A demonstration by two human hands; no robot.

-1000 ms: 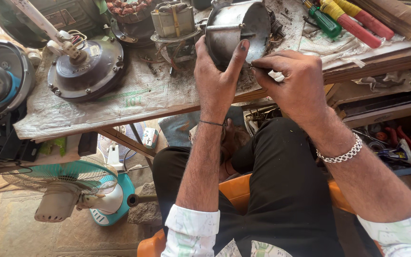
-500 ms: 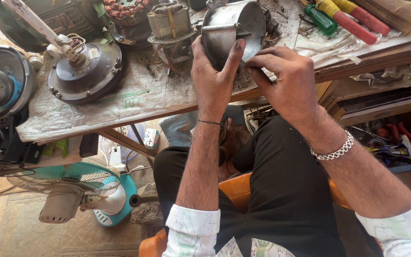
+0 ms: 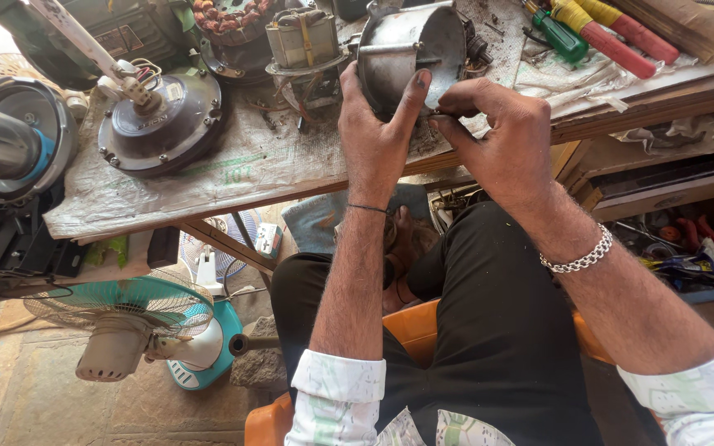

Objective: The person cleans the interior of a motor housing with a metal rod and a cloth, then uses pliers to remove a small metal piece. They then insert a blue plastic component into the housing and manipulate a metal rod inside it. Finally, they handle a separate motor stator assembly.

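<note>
Nearest the camera, below the motor shell [image 3: 411,54], the person sits on an orange chair [image 3: 411,326] with dark trousers under both forearms, a thin band on the left wrist and a chain bracelet [image 3: 576,258] on the right. Over the last second the shell has been tipped up from the desk [image 3: 233,169] edge and turned, so its round metal face now stands upright toward the camera, where a second ago it lay darker and flatter. The left hand [image 3: 378,136] clasps the shell from below, thumb pressed on its face, holding it steady. The right hand [image 3: 502,140] has closed in at the shell's right rim, fingertips pinched together there; whether they nip a small part or a tool I cannot tell. That suggests the work has passed from positioning to fine handling at the rim. Left of the shell on the desk sit a wound stator [image 3: 299,37] and a dark round fan motor [image 3: 159,124]; right of it lie screwdrivers [image 3: 597,33]. Far below-left of the shell, a teal fan [image 3: 130,322] stands on the floor.
</note>
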